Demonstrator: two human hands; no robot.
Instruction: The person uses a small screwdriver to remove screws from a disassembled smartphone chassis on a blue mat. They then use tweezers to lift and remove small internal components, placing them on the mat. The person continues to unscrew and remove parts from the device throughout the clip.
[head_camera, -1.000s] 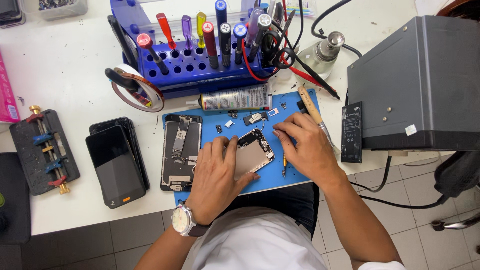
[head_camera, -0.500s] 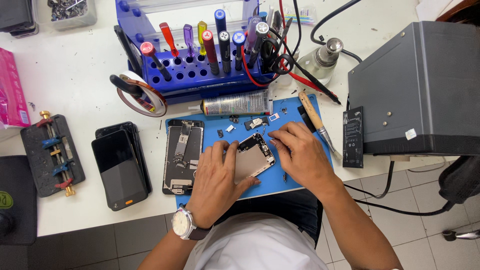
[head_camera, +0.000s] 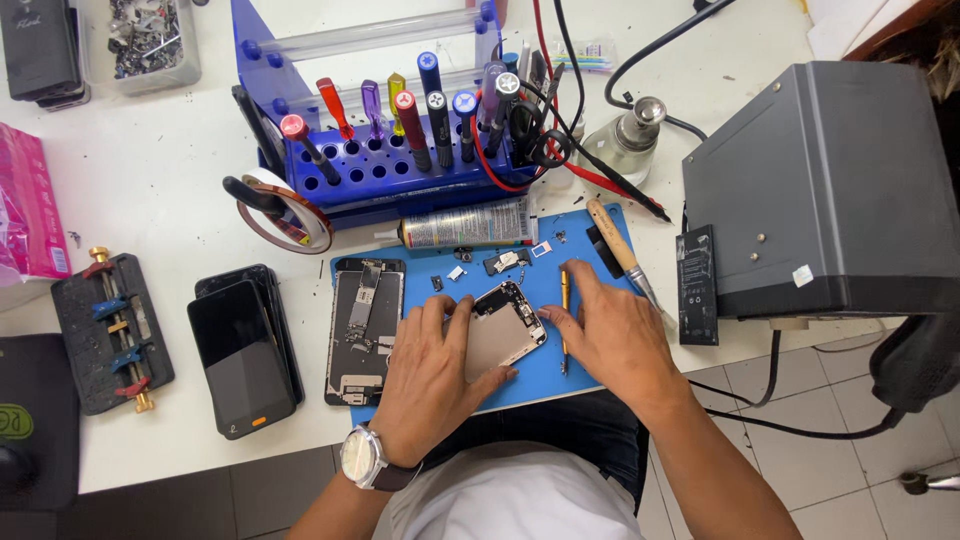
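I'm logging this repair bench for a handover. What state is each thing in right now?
Phone housing: opened, insides facing up, on the blue mat.
Left hand: resting on the housing, steadying it.
Right hand: flat on the mat, fingertips at the housing's edge.
Screen assembly: detached, lying back side up.
Glue tube: lying on its side.
Dark phones: stacked, screens off.
Screwdrivers: standing upright in the blue rack.

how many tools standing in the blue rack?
About 9 in the blue rack: red handles at left and, purple, yellow and blue mid-row, grey-capped ones towards the right. Cables may hide more.
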